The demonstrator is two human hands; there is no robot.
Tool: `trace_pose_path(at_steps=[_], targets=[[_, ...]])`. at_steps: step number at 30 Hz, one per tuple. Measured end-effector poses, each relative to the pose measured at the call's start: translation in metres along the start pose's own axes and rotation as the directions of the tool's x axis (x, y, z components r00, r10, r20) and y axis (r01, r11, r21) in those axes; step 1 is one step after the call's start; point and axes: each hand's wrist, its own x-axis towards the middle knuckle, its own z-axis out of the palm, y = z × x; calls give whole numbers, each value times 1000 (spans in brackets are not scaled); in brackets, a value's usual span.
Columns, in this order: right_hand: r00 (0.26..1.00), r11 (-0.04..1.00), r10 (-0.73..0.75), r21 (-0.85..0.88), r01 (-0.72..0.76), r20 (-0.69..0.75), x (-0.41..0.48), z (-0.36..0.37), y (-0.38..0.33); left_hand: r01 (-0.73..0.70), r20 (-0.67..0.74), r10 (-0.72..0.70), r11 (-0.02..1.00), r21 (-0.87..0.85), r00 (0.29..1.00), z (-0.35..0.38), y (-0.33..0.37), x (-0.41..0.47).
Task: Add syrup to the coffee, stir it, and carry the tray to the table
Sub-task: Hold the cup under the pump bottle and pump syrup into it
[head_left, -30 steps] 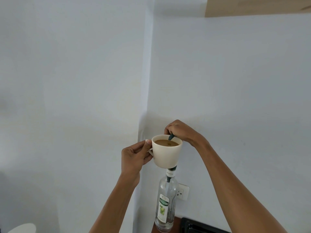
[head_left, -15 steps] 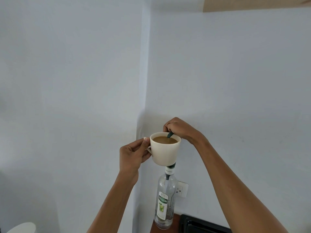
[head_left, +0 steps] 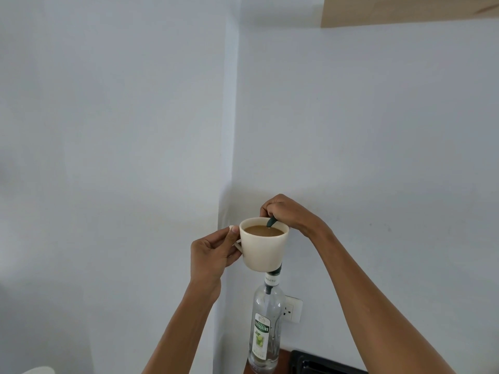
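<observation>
A cream cup (head_left: 263, 252) of milky coffee is held up in the air in front of a white wall. My left hand (head_left: 213, 252) grips its handle from the left. My right hand (head_left: 286, 213) is above the cup's far rim, pinching a dark green stirrer (head_left: 270, 222) whose tip dips into the coffee. Below the cup stands a clear syrup bottle (head_left: 266, 330) with a green-and-white label, upright on a brown surface. Its top is hidden behind the cup. The black tray (head_left: 318, 364) shows only as a corner at the bottom edge.
A white wall socket (head_left: 293, 309) sits on the wall just right of the bottle. A light wooden cabinet (head_left: 405, 10) hangs at the top right. A white rounded object (head_left: 37, 370) peeks in at the bottom left corner.
The cup and both hands have risen slightly in the picture and the stirrer has shifted inside the cup. Both grips stay the same.
</observation>
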Motion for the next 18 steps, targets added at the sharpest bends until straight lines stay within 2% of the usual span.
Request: trace_pose_path(at_steps=[12, 18], targets=[[996, 995, 71, 71, -75, 57, -3, -7, -6, 12, 12, -12, 1000, 13, 1000, -5, -7, -11], [992, 994, 100, 44, -103, 80, -5, -8, -12, -13, 30, 13, 1000, 2, 999, -4, -2, -12]])
